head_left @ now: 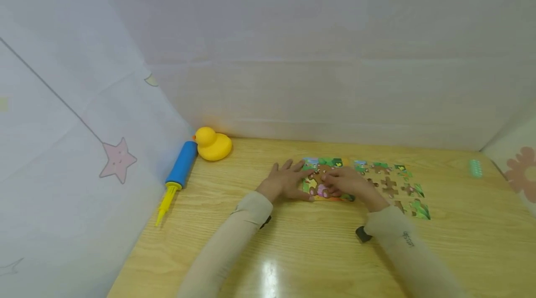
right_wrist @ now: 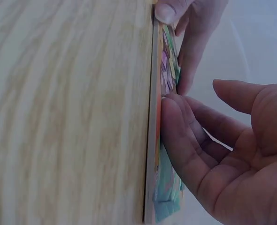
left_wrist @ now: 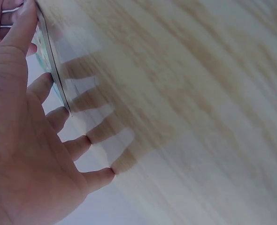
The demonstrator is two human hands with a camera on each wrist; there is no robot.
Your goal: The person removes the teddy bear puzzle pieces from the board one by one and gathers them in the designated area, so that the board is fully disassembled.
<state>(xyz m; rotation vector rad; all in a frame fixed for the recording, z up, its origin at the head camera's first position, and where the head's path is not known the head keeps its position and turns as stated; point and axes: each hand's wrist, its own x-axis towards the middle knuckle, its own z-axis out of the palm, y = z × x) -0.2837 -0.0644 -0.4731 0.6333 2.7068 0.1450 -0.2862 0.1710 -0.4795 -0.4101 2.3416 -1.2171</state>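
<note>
A jigsaw puzzle [head_left: 319,190] with a bear picture lies flat on the table in a thin frame. My left hand [head_left: 286,181] is spread at its left side. The thumb touches the near edge, and the index fingertip is over the picture. From the right, my right hand [head_left: 349,181] presses its fingertips on the picture. In the right wrist view its thumb [right_wrist: 237,93] stands apart from the fingers. Whether a piece lies under those fingertips is hidden. Several loose puzzle pieces [head_left: 389,187] lie right of the frame, some partly behind the right hand.
On the wooden table [head_left: 301,251], a yellow rubber duck [head_left: 214,145] sits at the back left beside a blue and yellow hand pump [head_left: 182,167]. A small pale green object [head_left: 475,168] lies far right. Printed cloth walls [head_left: 293,98] stand behind and at both sides.
</note>
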